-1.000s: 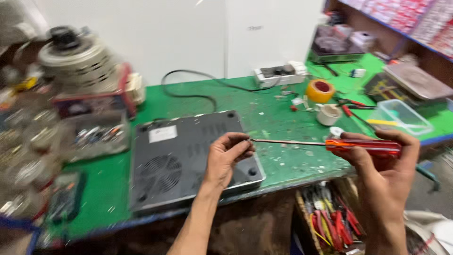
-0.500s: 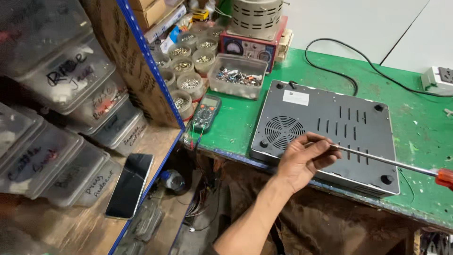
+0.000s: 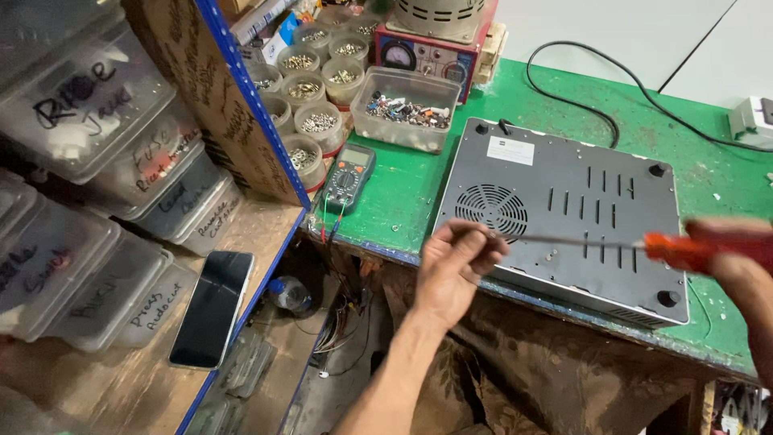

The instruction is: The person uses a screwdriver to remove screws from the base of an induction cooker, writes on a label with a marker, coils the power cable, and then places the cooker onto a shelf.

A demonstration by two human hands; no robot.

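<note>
- 1 view only, from the head camera, looking down over a green bench (image 3: 403, 201).
- Left hand (image 3: 455, 270) is curled with its fingertips pinched on the tip end of a long screwdriver (image 3: 588, 242), at the near-left corner of a grey appliance (image 3: 580, 209) lying bottom-up on the bench.
- Right hand (image 3: 737, 250) is at the right edge, blurred, closed around the orange handle; the shaft runs level between the 2 hands, just above the near side of the casing.
- Risk 1, as I judge it: with fingers right on the metal tip, a push from the handle side could jab or nick them.
- Risk 2: the camera is turned towards the shelves on the left, so the eyes may be off the tool and the tip could skate across the casing or catch in the round fan grille (image 3: 491, 212).
- Risk 3: the appliance sits close to the near edge of the bench; a hard sideways shove could nudge it over.
- Risk 4: the black phone (image 3: 211, 308) lies on the wooden shelf at near left, close to the edge, and an elbow could knock it off.
</note>
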